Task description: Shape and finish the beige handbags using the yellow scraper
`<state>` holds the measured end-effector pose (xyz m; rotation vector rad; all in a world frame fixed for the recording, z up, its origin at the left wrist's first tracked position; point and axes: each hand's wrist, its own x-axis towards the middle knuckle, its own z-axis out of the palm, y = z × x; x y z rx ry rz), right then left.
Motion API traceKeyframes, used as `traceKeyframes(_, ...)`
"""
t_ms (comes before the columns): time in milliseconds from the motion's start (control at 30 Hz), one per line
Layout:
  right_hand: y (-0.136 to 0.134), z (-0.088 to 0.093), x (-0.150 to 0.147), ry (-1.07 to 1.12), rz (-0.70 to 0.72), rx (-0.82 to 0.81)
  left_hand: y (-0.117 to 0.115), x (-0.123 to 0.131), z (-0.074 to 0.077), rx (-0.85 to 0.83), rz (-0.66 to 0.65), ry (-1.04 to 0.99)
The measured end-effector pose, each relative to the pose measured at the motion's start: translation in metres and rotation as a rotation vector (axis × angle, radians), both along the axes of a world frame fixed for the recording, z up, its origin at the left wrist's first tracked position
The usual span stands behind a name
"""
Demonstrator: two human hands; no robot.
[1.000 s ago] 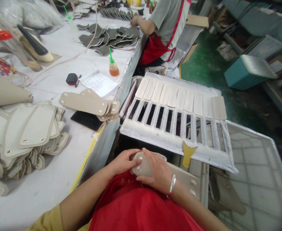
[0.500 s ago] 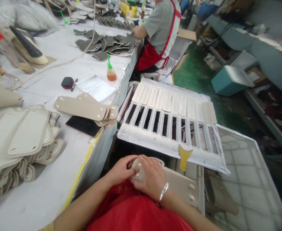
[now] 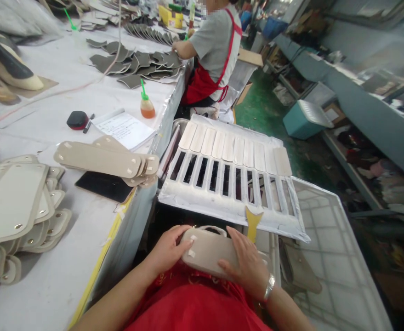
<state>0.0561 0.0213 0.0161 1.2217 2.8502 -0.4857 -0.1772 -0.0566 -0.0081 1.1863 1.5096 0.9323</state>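
A beige leather piece [image 3: 210,252] with a rounded end and small white tabs lies across my lap, over a red apron. My left hand [image 3: 170,250] grips its rounded left end, thumb on the face and fingers behind the edge. Farther right, my right hand [image 3: 248,264] holds the same piece, thumb on the face and fingers along the upper edge. A pale curved edge shows behind it at the top. Similar beige strips [image 3: 98,156] are stacked on the table's edge, partly over a flat black object [image 3: 103,186].
Pale panels with metal snaps [image 3: 12,197] pile up at left. A slotted white rack [image 3: 202,197] bears a row of pale strips [image 3: 229,146] and a yellow notched tool [image 3: 253,224]. A notebook [image 3: 126,128] and glue bottle [image 3: 147,108] stand beyond. A co-worker [image 3: 215,50] sits farther off.
My right hand has slid right along the leather piece, away from my left hand, uncovering its rounded end and tabs. The whole view has shifted slightly to the right.
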Motion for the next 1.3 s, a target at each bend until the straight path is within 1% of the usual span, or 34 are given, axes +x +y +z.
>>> traceKeyframes(67,0.002,0.000,0.013,-0.102,-0.051,0.026,0.000,0.000,-0.001,0.003,-0.014,0.012)
traceKeyframes(100,0.002,0.001,0.013,-0.143,-0.065,0.025,0.000,0.001,-0.002,0.002,-0.014,0.017)
traceKeyframes(200,0.001,0.005,-0.007,-0.218,-0.074,-0.004,-0.002,0.002,-0.007,-0.008,-0.002,0.023)
traceKeyframes(333,0.000,0.006,-0.041,-0.207,-0.097,-0.001,-0.002,-0.001,-0.012,-0.002,-0.010,0.039)
traceKeyframes(400,-0.001,0.005,-0.048,-0.184,-0.115,0.014,0.000,-0.005,-0.009,-0.005,-0.032,0.073)
traceKeyframes(467,-0.003,0.003,-0.048,-0.160,-0.127,0.019,0.002,-0.008,-0.002,-0.029,-0.093,0.152)
traceKeyframes(533,-0.004,0.003,-0.044,-0.126,-0.140,0.018,0.005,-0.006,0.010,-0.042,-0.151,0.346)
traceKeyframes(567,-0.004,0.003,-0.040,-0.103,-0.147,0.014,0.006,-0.003,0.018,-0.017,-0.165,0.471)
traceKeyframes(633,-0.002,0.004,-0.031,-0.037,-0.149,-0.019,0.009,0.010,0.031,0.104,-0.186,0.689)
traceKeyframes(667,-0.001,0.005,-0.025,0.017,-0.137,-0.046,0.010,0.018,0.035,0.184,-0.224,0.752)
traceKeyframes(700,0.000,0.006,-0.016,0.083,-0.117,-0.074,0.012,0.027,0.038,0.259,-0.289,0.784)
traceKeyframes(733,0.002,0.008,-0.007,0.149,-0.095,-0.094,0.014,0.035,0.039,0.313,-0.369,0.799)
traceKeyframes(800,0.002,0.011,0.016,0.233,-0.053,-0.107,0.020,0.048,0.037,0.345,-0.521,0.807)
traceKeyframes(867,0.001,0.014,0.037,0.220,-0.004,-0.110,0.026,0.054,0.032,0.312,-0.593,0.808)
traceKeyframes(933,-0.001,0.015,0.051,0.161,0.049,-0.117,0.031,0.055,0.029,0.276,-0.597,0.804)
traceKeyframes(1000,-0.002,0.014,0.055,0.115,0.078,-0.111,0.032,0.054,0.029,0.266,-0.578,0.801)
traceKeyframes(1133,-0.002,0.011,0.046,0.081,0.075,-0.101,0.032,0.055,0.032,0.262,-0.561,0.813)
traceKeyframes(1300,0.003,0.015,0.040,0.072,0.083,-0.096,0.034,0.060,0.035,0.242,-0.552,0.799)
